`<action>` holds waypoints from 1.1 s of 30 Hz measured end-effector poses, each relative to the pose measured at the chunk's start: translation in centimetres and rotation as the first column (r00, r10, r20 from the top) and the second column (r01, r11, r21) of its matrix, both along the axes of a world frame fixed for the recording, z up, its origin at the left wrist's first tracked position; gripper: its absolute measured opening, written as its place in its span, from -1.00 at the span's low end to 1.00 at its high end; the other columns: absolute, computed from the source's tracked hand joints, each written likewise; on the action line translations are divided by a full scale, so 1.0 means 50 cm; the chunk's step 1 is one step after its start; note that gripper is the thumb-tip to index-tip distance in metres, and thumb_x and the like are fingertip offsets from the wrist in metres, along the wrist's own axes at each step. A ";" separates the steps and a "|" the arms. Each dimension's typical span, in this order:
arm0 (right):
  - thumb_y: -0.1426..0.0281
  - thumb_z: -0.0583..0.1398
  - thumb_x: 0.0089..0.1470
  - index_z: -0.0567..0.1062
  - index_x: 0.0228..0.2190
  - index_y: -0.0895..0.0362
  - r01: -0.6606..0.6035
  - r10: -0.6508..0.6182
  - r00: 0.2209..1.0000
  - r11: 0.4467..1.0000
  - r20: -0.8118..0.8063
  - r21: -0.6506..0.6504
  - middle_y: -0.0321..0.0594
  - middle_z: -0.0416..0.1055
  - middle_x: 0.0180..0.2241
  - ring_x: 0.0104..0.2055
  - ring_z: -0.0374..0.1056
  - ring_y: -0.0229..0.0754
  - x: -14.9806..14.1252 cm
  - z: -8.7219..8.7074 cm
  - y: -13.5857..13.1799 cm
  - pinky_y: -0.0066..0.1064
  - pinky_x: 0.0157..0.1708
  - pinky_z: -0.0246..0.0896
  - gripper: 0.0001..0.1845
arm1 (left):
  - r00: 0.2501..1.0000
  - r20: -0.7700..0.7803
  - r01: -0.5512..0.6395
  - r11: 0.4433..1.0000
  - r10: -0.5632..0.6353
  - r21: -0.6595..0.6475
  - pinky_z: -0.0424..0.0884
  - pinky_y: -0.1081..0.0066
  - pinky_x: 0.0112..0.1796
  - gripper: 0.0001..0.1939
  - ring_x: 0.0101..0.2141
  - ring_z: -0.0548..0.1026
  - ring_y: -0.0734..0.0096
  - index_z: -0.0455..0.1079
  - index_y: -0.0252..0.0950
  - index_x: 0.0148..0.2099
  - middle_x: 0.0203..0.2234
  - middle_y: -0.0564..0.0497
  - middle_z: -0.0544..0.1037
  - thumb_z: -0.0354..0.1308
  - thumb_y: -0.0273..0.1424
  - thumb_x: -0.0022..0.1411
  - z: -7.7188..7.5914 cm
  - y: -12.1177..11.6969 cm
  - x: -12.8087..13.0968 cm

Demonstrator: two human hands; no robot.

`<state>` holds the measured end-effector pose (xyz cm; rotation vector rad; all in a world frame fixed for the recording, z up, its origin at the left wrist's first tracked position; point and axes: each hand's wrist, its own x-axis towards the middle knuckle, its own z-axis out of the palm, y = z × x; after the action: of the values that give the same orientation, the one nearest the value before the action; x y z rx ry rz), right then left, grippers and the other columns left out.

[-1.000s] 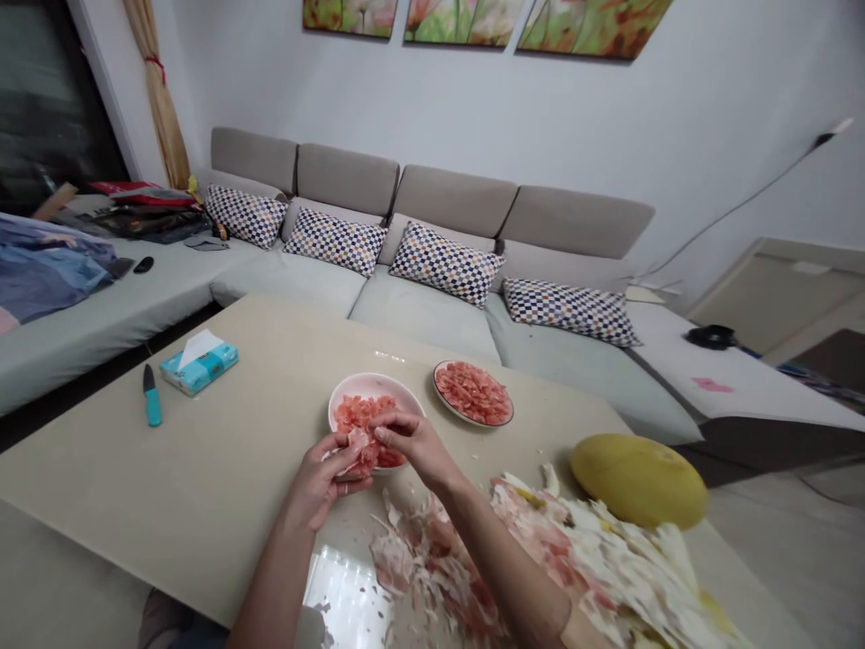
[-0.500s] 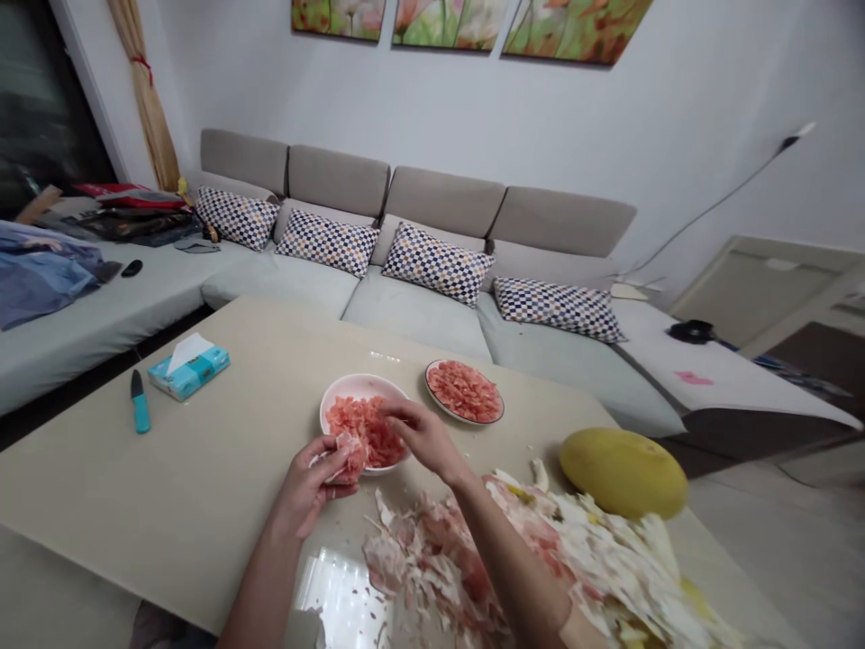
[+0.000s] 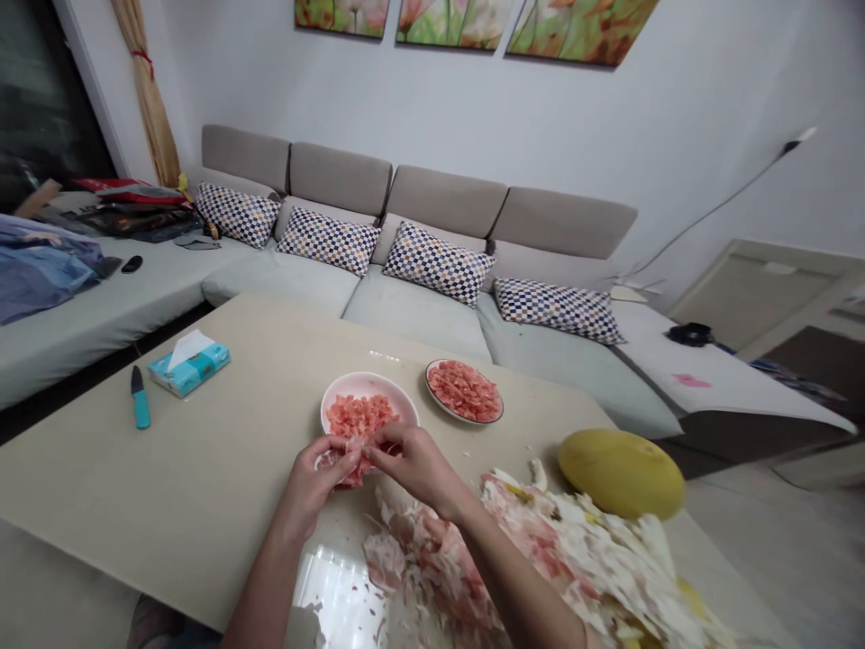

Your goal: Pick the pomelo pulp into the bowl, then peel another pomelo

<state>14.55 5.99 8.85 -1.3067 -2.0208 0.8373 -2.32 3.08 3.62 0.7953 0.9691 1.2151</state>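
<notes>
My left hand [image 3: 312, 482] is closed around a pink pomelo segment [image 3: 356, 470], held just in front of the white bowl [image 3: 402, 397]. The fingertips of my right hand [image 3: 417, 467] pinch at the same segment from the other side. Loose pink pomelo pulp [image 3: 358, 413] lies in the bowl, partly hidden behind my hands. Under and beside my right forearm spreads a heap of pale peel and membrane [image 3: 574, 541]. To its right rests a whole yellow pomelo [image 3: 622, 473].
A dark-rimmed plate [image 3: 501, 413] heaped with pulp stands right of the bowl. Toward the table's left lie a knife with a teal handle [image 3: 141, 407] and a blue tissue pack [image 3: 193, 363]. Behind the table [image 3: 223, 469] runs a sofa [image 3: 405, 329] with checkered cushions.
My right hand has come from over the bowl back toward me, down to the segment in my left hand. The two hands now meet at it.
</notes>
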 end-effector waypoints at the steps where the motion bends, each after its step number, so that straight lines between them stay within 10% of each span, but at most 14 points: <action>1: 0.36 0.24 0.04 0.55 -0.54 0.13 0.001 -0.001 1.000 1.000 -0.014 -0.011 -0.28 0.47 -0.49 -0.44 0.33 -0.23 -0.001 -0.003 0.002 -0.43 -0.42 0.20 -0.83 | 1.000 -0.001 0.002 1.000 -0.002 0.001 0.47 0.50 -0.40 -0.65 -0.47 0.51 0.46 0.52 -0.32 -0.31 -0.44 -0.02 0.60 0.45 -0.20 -0.06 0.002 0.000 0.001; 10: 0.36 0.19 -0.01 0.52 -0.52 0.16 0.011 -0.038 0.985 0.988 -0.167 -0.156 -0.30 0.48 -0.50 -0.46 0.35 -0.25 0.019 -0.007 0.029 -0.44 -0.40 0.24 -0.85 | 1.000 0.018 0.019 0.998 -0.018 -0.063 0.47 0.49 -0.41 -0.61 -0.50 0.50 0.47 0.47 -0.32 -0.31 -0.48 0.00 0.57 0.44 -0.15 -0.07 0.004 0.003 -0.002; 15: 0.48 0.19 0.00 0.58 -0.17 0.11 0.055 -0.055 0.998 0.998 0.018 0.019 -0.15 0.58 -0.18 -0.21 0.48 -0.12 0.037 -0.039 0.050 -0.31 -0.15 0.33 -0.69 | 0.999 0.032 0.031 0.997 -0.029 -0.076 0.48 0.47 -0.39 -0.59 -0.51 0.49 0.50 0.44 -0.31 -0.29 -0.46 0.04 0.56 0.44 -0.14 -0.07 -0.006 0.003 -0.004; 19: 0.45 0.20 0.06 0.58 -0.33 0.09 0.157 -0.184 0.969 0.974 0.165 0.164 -0.18 0.59 -0.35 -0.34 0.47 -0.13 0.041 -0.062 0.053 -0.35 -0.28 0.31 -0.85 | 0.998 0.057 0.032 0.995 -0.027 -0.091 0.49 0.47 -0.40 -0.59 -0.52 0.49 0.51 0.43 -0.31 -0.28 -0.46 0.04 0.55 0.45 -0.16 -0.07 -0.010 0.002 -0.003; 25: 0.51 0.19 0.06 0.55 -0.17 0.08 0.018 -0.078 0.984 0.940 0.162 0.340 -0.13 0.56 -0.17 -0.17 0.47 -0.10 0.051 -0.090 0.060 -0.30 -0.17 0.34 -0.72 | 0.979 0.201 0.057 0.987 -0.026 -0.153 0.54 0.42 -0.42 -0.54 -0.55 0.52 0.49 0.39 -0.30 -0.24 -0.43 0.02 0.59 0.48 -0.21 -0.12 -0.017 0.009 -0.009; 28: 0.48 0.24 0.05 0.58 -0.40 0.11 0.011 -0.074 0.987 0.917 0.142 0.400 -0.07 0.55 -0.19 -0.14 0.46 -0.06 0.055 -0.096 0.066 -0.22 -0.10 0.33 -0.91 | 0.961 0.278 0.060 0.979 -0.004 -0.194 0.55 0.41 -0.44 -0.53 -0.50 0.56 0.42 0.39 -0.30 -0.22 -0.39 -0.01 0.61 0.49 -0.25 -0.13 -0.019 0.013 -0.013; 33: 0.42 0.24 0.14 0.57 -0.27 0.07 -0.002 0.015 0.999 0.913 -0.028 0.408 -0.12 0.52 -0.19 -0.09 0.43 -0.09 0.037 -0.058 0.029 -0.23 -0.05 0.34 -0.90 | 0.937 0.350 0.067 0.966 0.025 -0.248 0.55 0.44 -0.48 -0.58 -0.43 0.60 0.36 0.40 -0.29 -0.17 -0.32 -0.05 0.62 0.46 -0.37 -0.08 -0.018 0.016 -0.017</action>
<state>16.38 7.45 5.95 -1.0385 -2.0374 0.3997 -3.17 3.87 2.72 0.3652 0.7984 1.1356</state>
